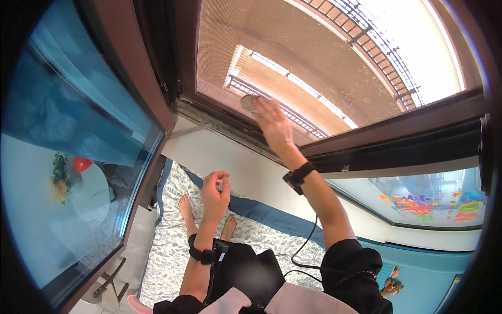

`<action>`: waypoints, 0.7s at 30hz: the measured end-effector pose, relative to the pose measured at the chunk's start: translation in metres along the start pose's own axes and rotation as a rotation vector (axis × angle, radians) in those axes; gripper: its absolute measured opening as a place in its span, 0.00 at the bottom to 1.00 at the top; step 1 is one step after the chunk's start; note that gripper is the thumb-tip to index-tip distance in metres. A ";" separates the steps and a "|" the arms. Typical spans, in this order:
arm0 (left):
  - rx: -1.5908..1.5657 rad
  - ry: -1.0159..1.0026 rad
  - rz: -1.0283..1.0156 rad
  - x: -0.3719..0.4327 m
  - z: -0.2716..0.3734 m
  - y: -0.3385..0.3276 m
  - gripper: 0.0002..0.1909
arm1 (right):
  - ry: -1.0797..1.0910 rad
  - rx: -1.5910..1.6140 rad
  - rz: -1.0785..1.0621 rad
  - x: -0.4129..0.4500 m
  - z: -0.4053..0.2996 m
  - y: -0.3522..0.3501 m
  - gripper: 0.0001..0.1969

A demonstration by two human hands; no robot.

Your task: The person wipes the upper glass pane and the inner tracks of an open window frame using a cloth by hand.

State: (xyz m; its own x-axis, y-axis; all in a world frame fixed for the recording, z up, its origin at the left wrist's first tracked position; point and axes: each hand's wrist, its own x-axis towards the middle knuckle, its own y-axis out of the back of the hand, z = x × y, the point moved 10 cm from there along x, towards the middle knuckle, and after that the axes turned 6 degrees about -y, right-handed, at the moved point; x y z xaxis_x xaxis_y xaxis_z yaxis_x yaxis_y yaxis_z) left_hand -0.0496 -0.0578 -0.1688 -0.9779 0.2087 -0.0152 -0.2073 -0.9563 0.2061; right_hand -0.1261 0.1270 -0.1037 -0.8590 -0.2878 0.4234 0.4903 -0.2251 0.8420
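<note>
My right hand [275,127] reaches up to the insect screen [282,43] of a window and presses a greyish pad or cloth [251,102] against its lower part. Motion blur hides the pad's exact kind. Lower down, my left hand [216,198] hovers over the bed in front of me, loosely curled, a gap between thumb and fingers, nothing visible in it. The brown window frame [333,140] runs just beneath my right wrist. Below the screen lies a dirty window track [227,117].
An inward-opened glass sash [98,129] stands at the left, its handle [110,278] low down. My bare feet stand on a leaf-patterned bed sheet [168,243]. A black cable [294,257] hangs by my right arm. Colourful stickers [415,206] cover a right-hand pane.
</note>
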 end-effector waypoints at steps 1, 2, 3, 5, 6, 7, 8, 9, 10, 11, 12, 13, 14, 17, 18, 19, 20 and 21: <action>0.001 -0.048 -0.007 0.000 0.011 -0.004 0.05 | -0.056 0.044 0.044 0.000 0.017 0.025 0.14; 0.025 -0.070 -0.014 -0.001 0.016 -0.008 0.05 | -0.069 0.079 0.102 0.000 0.032 0.044 0.14; 0.019 -0.079 -0.025 -0.002 0.025 -0.014 0.05 | -0.088 0.101 0.157 -0.004 0.051 0.066 0.15; 0.030 -0.153 -0.009 -0.003 0.046 -0.020 0.05 | -0.131 0.101 0.201 -0.004 0.071 0.111 0.15; 0.022 -0.171 -0.019 -0.005 0.053 -0.026 0.05 | -0.175 0.089 0.243 -0.006 0.086 0.137 0.15; 0.017 -0.182 -0.020 -0.007 0.056 -0.029 0.05 | -0.182 0.072 0.251 -0.005 0.095 0.156 0.15; 0.012 -0.193 -0.020 -0.008 0.061 -0.032 0.05 | -0.234 0.031 0.294 -0.005 0.107 0.177 0.15; 0.006 -0.209 -0.030 -0.009 0.066 -0.035 0.05 | -0.286 -0.010 0.335 -0.006 0.118 0.195 0.16; 0.007 -0.210 -0.037 -0.010 0.071 -0.038 0.05 | -0.324 -0.032 0.418 -0.008 0.131 0.216 0.17; 0.009 -0.209 -0.044 -0.011 0.074 -0.039 0.05 | -0.348 -0.062 0.521 -0.009 0.142 0.240 0.20; 0.003 -0.224 -0.051 -0.011 0.080 -0.042 0.05 | -0.376 -0.087 0.602 -0.011 0.155 0.264 0.22; 0.001 -0.213 -0.055 -0.011 0.081 -0.042 0.05 | -0.402 -0.102 0.683 -0.013 0.163 0.281 0.23; 0.001 -0.200 -0.058 -0.011 0.081 -0.043 0.05 | -0.403 -0.106 0.688 -0.010 0.165 0.285 0.23; -0.018 -0.194 -0.050 -0.012 0.067 -0.047 0.05 | -0.450 -0.068 0.817 -0.017 0.166 0.282 0.27; -0.015 -0.187 -0.049 -0.012 0.065 -0.048 0.05 | -0.438 -0.067 0.758 -0.014 0.158 0.263 0.26; -0.020 -0.172 -0.065 -0.014 0.063 -0.052 0.05 | -0.428 -0.075 0.697 -0.015 0.150 0.245 0.24; -0.023 -0.155 -0.082 -0.015 0.060 -0.055 0.05 | -0.390 -0.048 0.647 -0.017 0.142 0.223 0.21; -0.020 -0.148 -0.088 -0.015 0.055 -0.054 0.05 | -0.355 -0.021 0.598 -0.020 0.133 0.198 0.18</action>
State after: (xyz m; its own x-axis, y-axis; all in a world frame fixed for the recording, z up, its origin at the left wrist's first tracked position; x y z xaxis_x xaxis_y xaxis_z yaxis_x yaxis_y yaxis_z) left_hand -0.0224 0.0022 -0.1263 -0.9415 0.3178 0.1122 -0.2935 -0.9368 0.1903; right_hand -0.0314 0.2119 0.0995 -0.4347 -0.0470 0.8993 0.8941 -0.1416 0.4248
